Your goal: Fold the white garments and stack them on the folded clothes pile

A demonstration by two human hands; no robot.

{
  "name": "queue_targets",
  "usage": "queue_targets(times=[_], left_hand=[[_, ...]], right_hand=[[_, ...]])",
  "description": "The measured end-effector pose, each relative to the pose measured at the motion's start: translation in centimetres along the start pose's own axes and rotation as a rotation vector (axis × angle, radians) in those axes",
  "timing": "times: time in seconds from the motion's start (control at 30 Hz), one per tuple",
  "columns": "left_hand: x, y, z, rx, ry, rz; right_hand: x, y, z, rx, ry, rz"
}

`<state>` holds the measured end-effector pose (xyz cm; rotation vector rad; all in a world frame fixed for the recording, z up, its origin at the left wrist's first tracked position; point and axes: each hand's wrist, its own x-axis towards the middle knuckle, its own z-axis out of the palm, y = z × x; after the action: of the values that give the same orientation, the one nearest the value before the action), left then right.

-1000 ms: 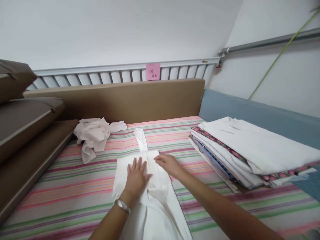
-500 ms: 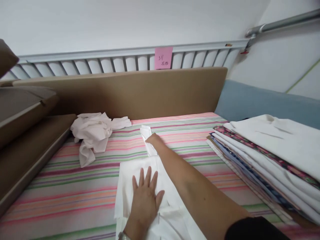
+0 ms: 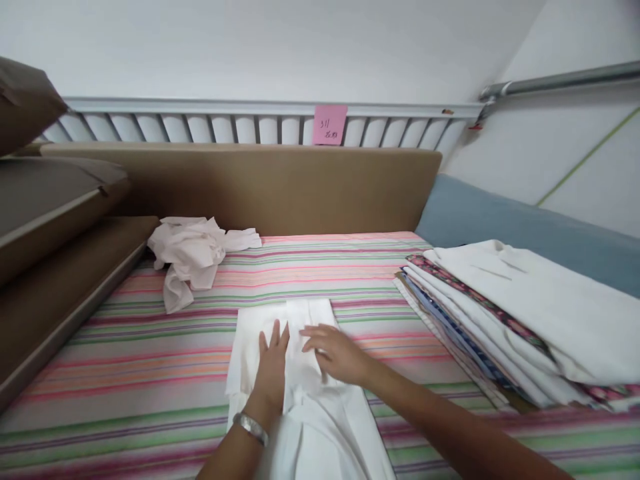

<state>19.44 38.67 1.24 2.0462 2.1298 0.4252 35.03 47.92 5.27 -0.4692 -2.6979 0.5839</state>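
A white garment, partly folded, lies on the striped sheet in front of me. On its left part rests my left hand, fingers spread, with a silver bracelet on the wrist. My right hand is over the garment's right part, fingers stretched and slightly bent, holding nothing that I can see. Both hands are close together near the garment's far end. The near end of the garment runs out of view at the bottom.
Right of the garment lies a stack of folded clothes, a white one on top. A crumpled white cloth lies at the back left. Brown cushions stand along the left, a brown board at the back, below a radiator.
My right hand has come back from the far strip of white cloth, which now lies folded over onto the garment. My left hand has moved slightly left, still on the garment.
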Motion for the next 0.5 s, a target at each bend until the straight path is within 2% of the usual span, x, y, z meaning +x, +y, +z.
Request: queue_targets(times=[0.1,0.2,0.3,0.37,0.43,0.5], left_hand=[[-1.0,0.7,-1.5,0.017,-0.046,-0.053],[-4.0,1.1,-3.7,0.059,-0.068,-0.121],[-9.0,0.4,-5.8,0.034,-0.034,-0.166],[-13.3,-0.4,-6.5,-0.086,0.032,-0.195],[-17.8,-0.9,-6.2,-0.316,0.117,-0.283],[-22.1,-0.7,-4.8,-0.629,0.202,-0.469]], right_hand=[[-2.1,-0.6,0.5,-0.002,-0.002,0.038],[-2.4,-1.9,0.3,-0.019,-0.016,0.063],[-2.8,-3.6,0.2,-0.020,-0.100,0.041],[-3.8,-4.6,0.0,-0.007,-0.131,0.008],[-5.7,-5.3,-0.3,0.002,-0.065,-0.002],[-8.7,-5.8,-0.8,-0.014,0.061,0.011]])
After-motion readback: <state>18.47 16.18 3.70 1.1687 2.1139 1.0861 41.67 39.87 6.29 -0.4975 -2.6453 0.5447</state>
